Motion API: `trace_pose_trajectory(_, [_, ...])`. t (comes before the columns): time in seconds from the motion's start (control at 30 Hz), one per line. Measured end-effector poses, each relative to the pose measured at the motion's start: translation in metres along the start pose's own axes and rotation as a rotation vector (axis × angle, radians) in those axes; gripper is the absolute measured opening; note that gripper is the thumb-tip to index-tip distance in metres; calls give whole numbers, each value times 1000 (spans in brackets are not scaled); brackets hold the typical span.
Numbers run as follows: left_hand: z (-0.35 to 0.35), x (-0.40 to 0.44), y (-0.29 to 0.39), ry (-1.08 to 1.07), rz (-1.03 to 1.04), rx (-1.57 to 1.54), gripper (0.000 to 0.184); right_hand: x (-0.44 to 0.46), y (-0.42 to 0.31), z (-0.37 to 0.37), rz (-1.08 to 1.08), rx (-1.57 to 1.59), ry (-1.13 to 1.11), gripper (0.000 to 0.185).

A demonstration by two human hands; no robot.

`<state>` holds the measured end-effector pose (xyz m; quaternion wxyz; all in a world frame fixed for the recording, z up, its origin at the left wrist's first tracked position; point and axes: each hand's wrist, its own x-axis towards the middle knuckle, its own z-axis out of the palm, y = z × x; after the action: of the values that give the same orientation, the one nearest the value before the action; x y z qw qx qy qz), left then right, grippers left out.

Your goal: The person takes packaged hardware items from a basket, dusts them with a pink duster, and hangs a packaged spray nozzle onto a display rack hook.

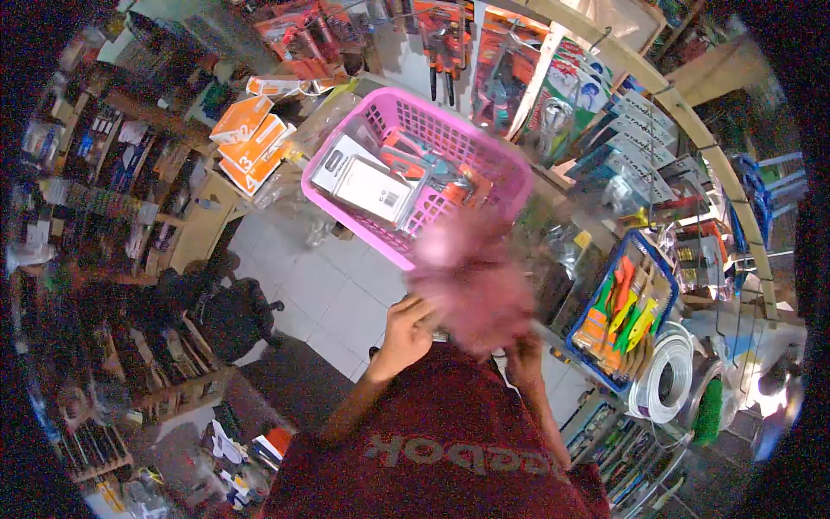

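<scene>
A dusty-red cloth (480,303), smeared by motion, hangs in front of my chest and overlaps the near side of a pink basket (341,221). My left hand (406,336) has its fingers curled at the cloth's left edge. At the lower right edge of the cloth is my right hand (524,362), closed on it, its fingers partly hidden. Inside the basket lie a white-and-grey blister pack (363,177) and several red and teal tools (424,163).
Orange boxes (255,143) stand left of the basket. To the right are a blue tray (577,342) of colourful brushes and a coil of white cable (661,372). Packaged tools (445,43) hang behind. A black bag (233,316) sits over the tiled floor (303,290).
</scene>
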<state>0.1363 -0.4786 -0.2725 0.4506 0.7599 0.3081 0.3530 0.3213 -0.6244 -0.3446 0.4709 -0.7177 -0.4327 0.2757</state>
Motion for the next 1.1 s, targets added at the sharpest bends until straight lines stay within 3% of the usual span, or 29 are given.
trace_pose_trajectory(0.13, [0, 14, 14, 121, -100, -55, 39, 32, -6, -1, 233, -78, -62, 26])
trace_pose_trajectory(0.2, [-6, 12, 14, 144, -110, -58, 37, 27, -2, 6, 212, 94, 50, 23])
trace_pose_trajectory(0.27, [-9, -2, -4, 143, -127, -38, 37, 25, -16, 14, -222, -104, 59, 21])
trace_pose_trajectory(0.3, [-13, -1, -4, 139, -131, -28, 36, 29, -17, 25, -207, -47, 30, 22])
trace_pose_trajectory(0.4, [-20, 7, 10, 195, -191, -75, 36, 40, -43, 15, 223, 54, -85, 29])
trace_pose_trajectory(0.47, [-27, 6, 14, 215, -173, -85, 35, 46, -50, 18, 236, -20, 20, 34])
trace_pose_trajectory(0.53, [-33, 3, 14, 232, -154, -102, 34, 42, -53, 23, 284, -72, -189, 32])
trace_pose_trajectory(0.67, [-44, 0, 10, 199, -60, -71, 34, 51, -90, 24, 348, -118, -522, 51])
trace_pose_trajectory(0.7, [-47, 0, 9, 187, -29, -38, 35, 54, -102, 23, 382, -98, -493, 50])
trace_pose_trajectory(0.77, [-52, 1, 6, 237, 17, -73, 34, 60, -115, 22, 278, -523, -604, 49])
trace_pose_trajectory(0.83, [-57, -2, 6, 268, 44, -88, 33, 51, -112, 27, 479, -88, -414, 48])
trace_pose_trajectory(0.9, [-59, 2, 6, 305, 77, -87, 30, 49, -117, 32, 241, -120, -354, 42])
trace_pose_trajectory(0.97, [-65, -6, 4, 305, -87, -95, 30, 47, -88, 49, -105, -230, -182, 33])
trace_pose_trajectory(1.0, [-68, -11, 2, 306, -172, -96, 30, 47, -90, 41, -29, -308, -272, 32])
trace_pose_trajectory(1.03, [-66, -11, -5, 378, -119, -160, 32, 48, -93, 33, 41, -392, -369, 33])
trace_pose_trajectory(1.1, [-65, -13, -3, 462, -229, -261, 34, 49, -106, 34, 95, -135, -241, 36])
